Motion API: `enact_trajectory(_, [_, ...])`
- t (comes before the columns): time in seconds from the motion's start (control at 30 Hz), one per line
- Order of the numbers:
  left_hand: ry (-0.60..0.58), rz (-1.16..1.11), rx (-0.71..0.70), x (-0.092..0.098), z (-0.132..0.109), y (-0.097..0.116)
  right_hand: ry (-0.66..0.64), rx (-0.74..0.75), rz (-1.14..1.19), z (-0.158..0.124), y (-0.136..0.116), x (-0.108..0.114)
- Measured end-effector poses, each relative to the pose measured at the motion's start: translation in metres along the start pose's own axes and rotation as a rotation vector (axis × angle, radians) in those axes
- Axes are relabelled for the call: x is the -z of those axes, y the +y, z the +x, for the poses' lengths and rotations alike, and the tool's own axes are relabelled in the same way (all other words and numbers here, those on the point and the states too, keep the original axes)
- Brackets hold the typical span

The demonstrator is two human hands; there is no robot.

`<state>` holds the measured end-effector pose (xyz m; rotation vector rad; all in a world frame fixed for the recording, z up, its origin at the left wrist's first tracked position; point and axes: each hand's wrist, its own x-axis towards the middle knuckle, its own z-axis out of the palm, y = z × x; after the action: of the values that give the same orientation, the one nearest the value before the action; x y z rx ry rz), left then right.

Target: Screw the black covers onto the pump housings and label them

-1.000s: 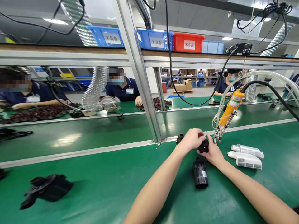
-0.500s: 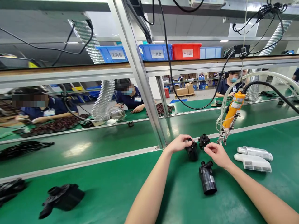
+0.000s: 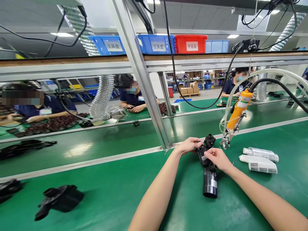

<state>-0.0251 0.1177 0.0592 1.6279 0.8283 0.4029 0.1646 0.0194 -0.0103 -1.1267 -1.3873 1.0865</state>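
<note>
A black housing is clasped by the left hand and partly covered by the pinched right hand, though whether it is gripped there cannot be told. Just beyond the housing, a round black part is seen; on the housing's near side, a black cylinder is set on the counter. Well to the housing's right, a white plastic part is laid.

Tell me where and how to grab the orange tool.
Probably best: the orange tool by mid-barrel, right hand coming from the near side. It hangs tilted, slim-bodied, with metal fittings below and pale hoses arching from above.
</note>
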Motion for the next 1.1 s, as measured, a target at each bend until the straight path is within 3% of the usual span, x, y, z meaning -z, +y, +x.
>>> enact_trajectory(0.5, [-0.010,-0.059,0.018,0.002,0.001,-0.002,0.098,0.069,-0.102,-0.005,0.003,-0.006])
enact_trajectory(0.87, [-0.001,0.004,0.014,0.007,-0.003,-0.004,0.181,0.118,-0.479,-0.010,0.000,0.008])
enact_trajectory(0.97, [0.099,0.085,0.029,-0.001,0.002,-0.001,0.192,0.065,-0.589,-0.001,-0.004,0.009])
enact_trajectory(1.1, [0.422,0.254,-0.005,-0.008,-0.006,0.015,0.225,0.046,-0.673,-0.006,-0.023,0.018])
